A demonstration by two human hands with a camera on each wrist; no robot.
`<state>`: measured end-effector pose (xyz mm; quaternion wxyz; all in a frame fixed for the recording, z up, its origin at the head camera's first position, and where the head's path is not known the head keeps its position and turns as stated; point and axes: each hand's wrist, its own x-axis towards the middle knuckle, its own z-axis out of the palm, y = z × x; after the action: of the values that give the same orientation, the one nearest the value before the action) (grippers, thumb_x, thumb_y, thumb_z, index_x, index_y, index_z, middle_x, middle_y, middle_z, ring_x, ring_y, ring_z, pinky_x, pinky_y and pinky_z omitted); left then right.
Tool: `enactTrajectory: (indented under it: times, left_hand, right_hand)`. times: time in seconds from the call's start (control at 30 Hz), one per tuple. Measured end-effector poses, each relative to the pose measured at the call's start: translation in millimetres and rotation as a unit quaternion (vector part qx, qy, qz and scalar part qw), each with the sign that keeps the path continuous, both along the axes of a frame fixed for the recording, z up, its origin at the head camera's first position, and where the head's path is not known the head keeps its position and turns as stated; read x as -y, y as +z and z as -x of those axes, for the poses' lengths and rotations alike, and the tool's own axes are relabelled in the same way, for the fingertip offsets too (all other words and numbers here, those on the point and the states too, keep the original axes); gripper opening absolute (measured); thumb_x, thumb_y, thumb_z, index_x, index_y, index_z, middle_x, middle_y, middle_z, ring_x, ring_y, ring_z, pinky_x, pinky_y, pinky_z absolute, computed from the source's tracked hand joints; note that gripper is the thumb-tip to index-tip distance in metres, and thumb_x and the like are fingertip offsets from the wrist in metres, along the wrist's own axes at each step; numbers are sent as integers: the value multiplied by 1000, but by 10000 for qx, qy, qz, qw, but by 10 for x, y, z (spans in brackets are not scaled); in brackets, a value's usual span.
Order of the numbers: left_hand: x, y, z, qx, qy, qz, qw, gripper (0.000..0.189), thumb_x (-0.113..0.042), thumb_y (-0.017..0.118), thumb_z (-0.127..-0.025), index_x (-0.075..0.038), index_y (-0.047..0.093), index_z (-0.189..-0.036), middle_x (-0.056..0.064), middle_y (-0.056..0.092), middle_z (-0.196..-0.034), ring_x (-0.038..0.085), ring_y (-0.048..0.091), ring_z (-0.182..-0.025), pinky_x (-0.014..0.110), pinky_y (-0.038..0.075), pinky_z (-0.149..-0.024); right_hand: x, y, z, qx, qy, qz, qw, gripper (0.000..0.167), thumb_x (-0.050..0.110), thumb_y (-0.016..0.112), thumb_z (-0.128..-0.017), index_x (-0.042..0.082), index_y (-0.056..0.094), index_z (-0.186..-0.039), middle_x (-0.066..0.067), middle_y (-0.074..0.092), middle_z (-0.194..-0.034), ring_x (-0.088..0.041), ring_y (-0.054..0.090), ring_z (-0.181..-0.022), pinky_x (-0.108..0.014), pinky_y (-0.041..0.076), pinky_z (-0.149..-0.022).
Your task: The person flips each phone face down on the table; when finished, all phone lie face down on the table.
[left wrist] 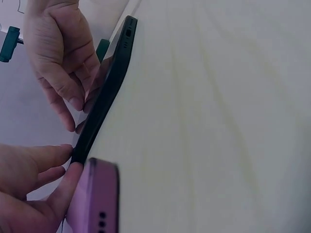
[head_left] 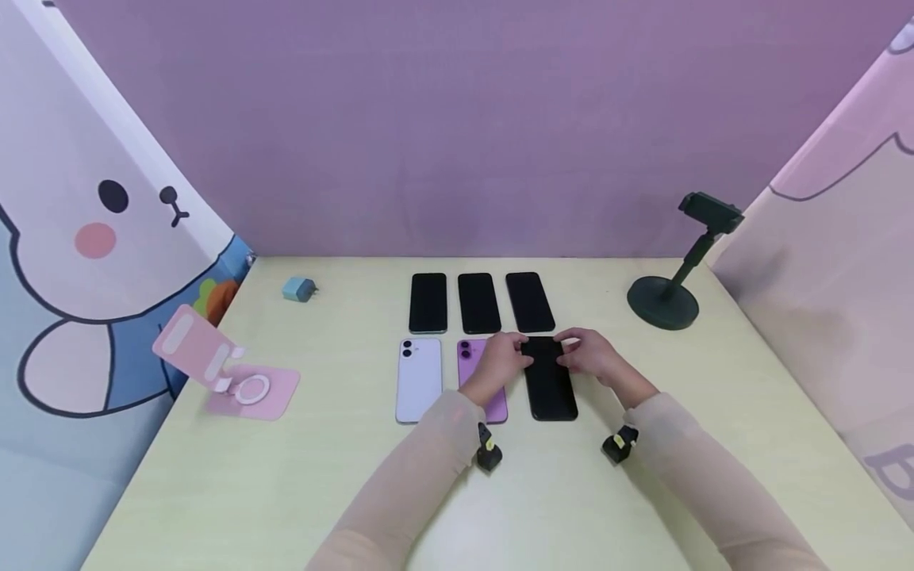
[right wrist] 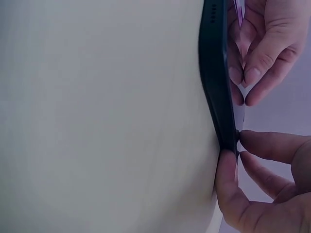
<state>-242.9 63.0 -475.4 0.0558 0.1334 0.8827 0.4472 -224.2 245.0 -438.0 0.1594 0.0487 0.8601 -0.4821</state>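
Note:
A black smartphone (head_left: 551, 388) lies on the table, dark glossy side up. Its far left corner is pinched between thumb and fingers of my left hand (head_left: 498, 363). On the opposite corner, my right hand (head_left: 594, 357) holds the edge, its thumb along the side in the right wrist view. Beneath my left wrist is a purple smartphone (head_left: 471, 355), camera side up and partly hidden. Left of that lies a white smartphone (head_left: 420, 388), also camera side up. Behind them stretches a row of dark-faced smartphones: left (head_left: 428, 303), middle (head_left: 479, 304) and right (head_left: 530, 302).
A pink folding stand (head_left: 253, 390) with a white ring is at the table's left. Farther back sits a blue plug charger (head_left: 299, 289). A dark green phone stand (head_left: 664, 303) rises at the back right. The purple backdrop (head_left: 457, 127) borders the table's far edge.

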Motion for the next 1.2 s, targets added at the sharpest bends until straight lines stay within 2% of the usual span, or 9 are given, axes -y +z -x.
enactTrajectory:
  times: [0.1, 0.13, 0.17, 0.3, 0.53, 0.73, 1.0, 1.2]
  left_hand:
    - [0, 6, -4, 2, 11, -36, 10000, 35, -7, 79, -80, -2, 71, -114, 6, 64, -88, 16, 59, -81, 26, 49, -75]
    - [6, 88, -45, 140, 36, -1, 9999, 35, -5, 78, -81, -1, 70, -115, 7, 65, -90, 16, 59, -83, 26, 49, -78]
    - [4, 96, -54, 147, 49, -6, 9999, 35, -5, 78, -81, -1, 70, -115, 8, 65, -91, 17, 59, -84, 27, 49, -78]
    - [-6, 109, -72, 55, 118, 44, 9999, 35, -6, 78, -81, -1, 70, -115, 7, 64, -90, 16, 58, -83, 25, 48, -76]
    - [-18, 107, -65, -110, 67, 166, 9998, 34, -7, 78, -81, -1, 71, -113, 6, 64, -88, 16, 59, -82, 24, 48, -75]
    - [-31, 106, -49, -76, 51, 176, 9998, 33, -9, 78, -83, -1, 71, -114, 4, 62, -87, 15, 56, -81, 24, 47, -74]
    - [-57, 109, -58, -64, 41, 85, 9999, 31, -9, 76, -85, -1, 70, -114, 3, 64, -86, 13, 57, -80, 23, 48, -74]
    - [-102, 95, -102, 23, 10, -288, 9996, 31, -10, 73, -88, -2, 69, -117, 9, 67, -94, 13, 60, -79, 23, 49, -74]
  right_hand:
    - [5, 9, 2, 14, -25, 42, 10000, 44, -10, 65, -86, -8, 53, -128, -18, 56, -99, -18, 60, -77, -30, 55, -66]
    - [7, 15, 0, 14, -37, 58, 10000, 44, -10, 65, -86, -9, 53, -128, -18, 56, -99, -18, 60, -77, -30, 55, -66]
    - [9, 22, -2, 16, -34, 64, 10000, 44, -10, 65, -86, -9, 52, -128, -18, 56, -99, -18, 59, -77, -30, 55, -65]
    - [15, 43, -12, 47, -47, 108, 9999, 44, -11, 65, -86, -9, 52, -128, -17, 57, -97, -18, 59, -76, -29, 54, -64]
    - [-22, 30, 3, 49, -87, 272, 9996, 44, -10, 65, -86, -10, 52, -128, -16, 58, -96, -16, 58, -73, -27, 53, -61]
    - [-59, 82, 28, -103, -40, 444, 9990, 45, -9, 63, -87, -11, 51, -130, -14, 58, -96, -14, 58, -75, -25, 52, -62]
    - [-77, 187, 28, -251, 106, 613, 9977, 45, -8, 62, -87, -11, 50, -131, -12, 54, -93, -13, 57, -76, -26, 54, -68]
    - [-42, 255, 4, -447, 151, 702, 9964, 47, -4, 62, -89, -9, 49, -133, -18, 51, -103, -18, 56, -83, -28, 54, -73]
